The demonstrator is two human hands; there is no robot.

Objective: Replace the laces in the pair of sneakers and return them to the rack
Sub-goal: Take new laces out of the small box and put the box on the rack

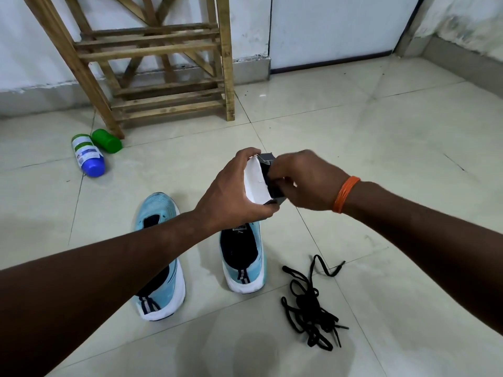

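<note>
Head view, one entry per item. Left hand (234, 191): mine, raised above the sneakers, fingers and thumb curled round a small packet (255, 186), gripping it by top and bottom edges. Packet: white inner flap showing, dark outer card, mouth turned toward my right hand. Right hand (307, 180): fingertips pinching the dark contents (268, 174) at the packet's mouth; what the contents are I cannot tell. Wristband (345, 194): orange thread, on my right wrist. Left sneaker (163, 292): light blue, white sole, standing on the floor (381, 159), toe pointing away from me, middle hidden under my left forearm, no lace visible. Right sneaker (242, 257): same make, just beside the first, parallel to it, heel toward me, toe hidden behind my left hand, dark lining showing. Laces (310, 303): black, a loose tangled heap on the tiles to the right of the right sneaker, apart from it. Rack (152, 49): bare wooden slats, standing against the far wall, well apart from the sneakers, shelves holding nothing visible. Green bottle (106, 140): lying on its side by the rack's front leg. White bottle (87, 155): blue cap, lying on its side, touching the green one. Door (334, 28): white, shut, right of the rack.
</note>
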